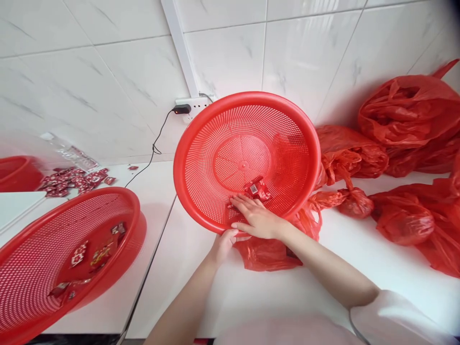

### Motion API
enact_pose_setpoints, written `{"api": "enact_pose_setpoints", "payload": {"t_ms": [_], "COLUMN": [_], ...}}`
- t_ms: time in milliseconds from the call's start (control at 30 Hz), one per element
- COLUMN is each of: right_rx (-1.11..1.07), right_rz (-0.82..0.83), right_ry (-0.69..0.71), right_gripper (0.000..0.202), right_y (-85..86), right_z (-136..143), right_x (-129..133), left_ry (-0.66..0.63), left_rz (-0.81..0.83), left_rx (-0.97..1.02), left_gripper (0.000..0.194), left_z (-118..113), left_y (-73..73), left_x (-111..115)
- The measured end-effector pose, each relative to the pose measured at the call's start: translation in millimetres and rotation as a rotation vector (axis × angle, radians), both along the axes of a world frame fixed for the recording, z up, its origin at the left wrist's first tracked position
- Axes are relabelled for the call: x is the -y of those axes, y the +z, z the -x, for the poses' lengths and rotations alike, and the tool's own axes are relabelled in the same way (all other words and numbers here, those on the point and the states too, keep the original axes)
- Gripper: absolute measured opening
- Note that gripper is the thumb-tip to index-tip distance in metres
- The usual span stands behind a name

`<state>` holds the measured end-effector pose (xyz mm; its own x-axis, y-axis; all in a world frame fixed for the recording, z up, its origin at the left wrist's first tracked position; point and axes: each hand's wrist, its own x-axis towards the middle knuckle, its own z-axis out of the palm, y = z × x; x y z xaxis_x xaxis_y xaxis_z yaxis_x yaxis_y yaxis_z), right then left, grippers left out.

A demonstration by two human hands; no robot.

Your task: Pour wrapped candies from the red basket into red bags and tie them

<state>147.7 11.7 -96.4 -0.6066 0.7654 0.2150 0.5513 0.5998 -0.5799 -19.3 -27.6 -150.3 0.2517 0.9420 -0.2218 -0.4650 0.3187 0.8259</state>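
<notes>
A red plastic mesh basket [247, 98] is tilted toward me, its inside facing up. My left hand [222, 245] grips the near rim, thumb over the edge; its other fingers are hidden behind the basket wall. My right hand [256, 218] reaches over the rim into the basket, open, with fingers stretched out. It lies against the lower inner wall, beside small red wrapped packets [257, 189]. A part of one packet shows near its fingertips. Below the basket, a red plastic bag [266, 254] lies on the white table.
Another red mesh basket [141, 220] with a few packets stands at the left. Behind it are a heap of red packets [68, 181] and a clear plastic container [77, 155]. A black cable [154, 148] runs from the wall socket. Several red bags [406, 110] crowd the right side.
</notes>
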Motion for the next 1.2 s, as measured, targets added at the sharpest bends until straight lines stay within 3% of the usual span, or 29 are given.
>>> {"api": "enact_pose_setpoints", "payload": {"t_ms": [167,233,333,467,567,700,900,1067,1200], "right_rx": [0.046,0.018,-0.099,-0.383,-0.536,-0.412,-0.180,-0.049,-0.050], "right_rz": [-0.017,-0.053,-0.036,0.218,0.474,0.594,0.548,0.428,0.286], "right_ry": [0.083,0.072,0.000,-0.054,0.032,0.175,0.226,0.129,0.011], "right_gripper": [0.047,0.031,0.023,0.026,0.032,0.035,0.037,0.041,0.046], "right_y": [-0.8,0.2,-0.7,2.3,12.0,28.3,37.6,36.9,26.6], "right_z": [-4.8,-7.9,-9.0,-15.9,-29.4,-50.5,-66.5,-66.3,-58.8], "right_x": [-1.5,-4.9,-10.2,-16.8,-20.8,-23.5,-24.7,-20.7,-23.0], "left_ry": [-0.007,0.026,0.061,0.048,0.054,0.081,0.095,0.091,0.075], "left_rz": [0.002,-0.004,-0.004,-0.008,-0.018,-0.027,-0.038,-0.030,-0.031], "left_rx": [0.027,0.052,0.064,0.069,0.066,0.050,0.059,0.060,0.026], "left_gripper": [0.031,0.037,0.046,0.041,0.033,0.028,0.030,0.032,0.035], "left_z": [1.2,1.1,1.7,4.9,8.1,10.9,12.0,11.2,6.4], "left_y": [-1.2,0.6,3.9,6.0,5.6,4.8,2.8,0.6,0.2], "left_x": [-2.8,-4.9,-7.0,-9.1,-11.3,-13.3,-14.4,-15.8,-12.5]}}
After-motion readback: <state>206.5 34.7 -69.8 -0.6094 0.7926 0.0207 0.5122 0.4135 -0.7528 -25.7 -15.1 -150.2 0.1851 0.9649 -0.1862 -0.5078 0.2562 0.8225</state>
